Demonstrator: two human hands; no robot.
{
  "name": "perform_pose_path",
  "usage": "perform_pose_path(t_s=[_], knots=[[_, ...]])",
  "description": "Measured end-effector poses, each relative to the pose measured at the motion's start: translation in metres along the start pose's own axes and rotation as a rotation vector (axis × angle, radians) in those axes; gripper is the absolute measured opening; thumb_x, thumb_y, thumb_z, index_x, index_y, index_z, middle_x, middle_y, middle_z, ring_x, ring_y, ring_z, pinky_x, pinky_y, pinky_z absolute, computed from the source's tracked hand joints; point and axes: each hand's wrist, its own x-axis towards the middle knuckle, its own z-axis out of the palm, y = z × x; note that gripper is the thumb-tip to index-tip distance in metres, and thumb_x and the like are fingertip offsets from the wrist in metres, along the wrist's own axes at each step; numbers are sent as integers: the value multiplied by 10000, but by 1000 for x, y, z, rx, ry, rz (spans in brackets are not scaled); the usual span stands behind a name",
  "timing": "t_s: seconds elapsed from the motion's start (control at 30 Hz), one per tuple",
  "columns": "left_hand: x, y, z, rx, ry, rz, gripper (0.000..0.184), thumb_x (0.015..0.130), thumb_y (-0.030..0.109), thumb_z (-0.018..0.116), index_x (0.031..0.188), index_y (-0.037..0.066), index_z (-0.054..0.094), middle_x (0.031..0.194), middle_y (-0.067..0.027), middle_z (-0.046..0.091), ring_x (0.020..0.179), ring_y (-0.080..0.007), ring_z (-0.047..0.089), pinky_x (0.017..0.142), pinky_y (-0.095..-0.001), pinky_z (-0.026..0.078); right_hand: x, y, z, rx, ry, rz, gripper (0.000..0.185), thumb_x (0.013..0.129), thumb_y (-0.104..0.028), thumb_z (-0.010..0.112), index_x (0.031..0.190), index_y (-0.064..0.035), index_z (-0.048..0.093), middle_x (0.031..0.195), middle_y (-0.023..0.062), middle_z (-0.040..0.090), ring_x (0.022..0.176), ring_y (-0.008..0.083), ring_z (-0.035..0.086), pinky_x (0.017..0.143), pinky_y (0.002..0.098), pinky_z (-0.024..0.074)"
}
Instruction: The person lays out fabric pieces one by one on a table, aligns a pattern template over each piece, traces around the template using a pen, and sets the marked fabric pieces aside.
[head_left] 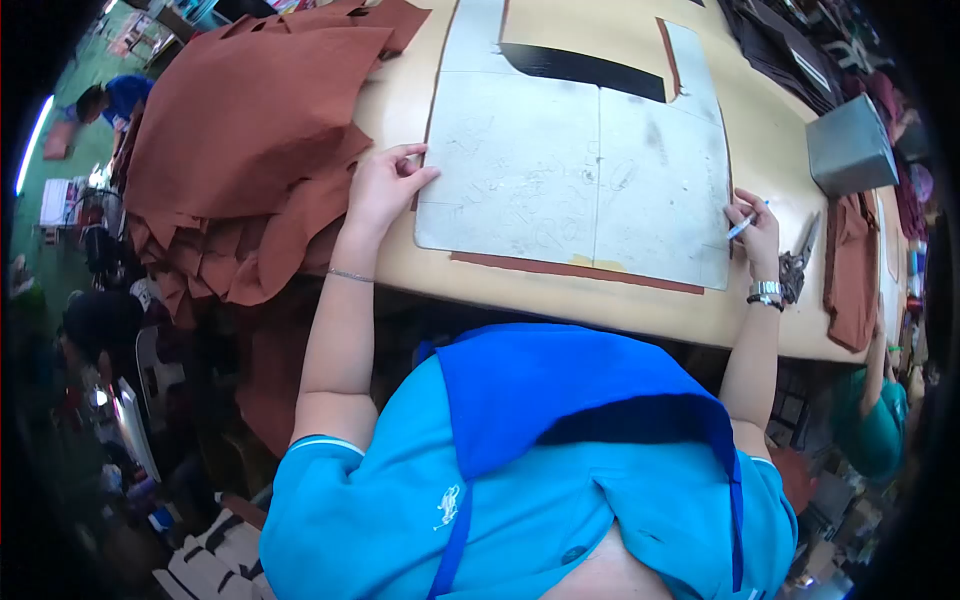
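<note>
A pale grey pattern board [520, 170] with a notched cut-out lies flat on brown leather [580, 272], whose edge shows along the board's front and sides. My left hand [385, 188] is at the board's left edge, thumb and fingers closed on it. At the right edge, my right hand [757, 230] has its fingers closed round a slim white and blue pen [741, 227], its tip near the board. Scissors [803, 258] with dark wrapped handles lie just right of that hand.
A big heap of brown leather pieces [250, 120] overhangs the table [500, 300] on the left. On the right are a grey metal block [852, 146], folded brown leather [850, 280] and dark material [780, 50]. Other people are at both sides.
</note>
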Motion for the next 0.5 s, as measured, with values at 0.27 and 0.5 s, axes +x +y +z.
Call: perform_pose_path(t_s=[0.27, 0.5], knots=[[3, -11, 1, 28, -5, 31, 434, 768, 233, 779, 1153, 53, 688, 697, -28, 624, 643, -108, 595, 631, -299, 499, 3, 8, 1, 41, -4, -51, 434, 845, -127, 747, 1234, -20, 589, 869, 9, 656, 713, 61, 603, 586, 195, 486], [32, 66, 29, 281, 0, 302, 418, 812, 285, 734, 1175, 91, 660, 1027, -94, 645, 896, -244, 635, 778, -364, 510, 11, -23, 16, 244, 164, -245, 451, 998, -408, 522, 1243, -34, 574, 810, -14, 573, 655, 45, 530, 536, 183, 428]])
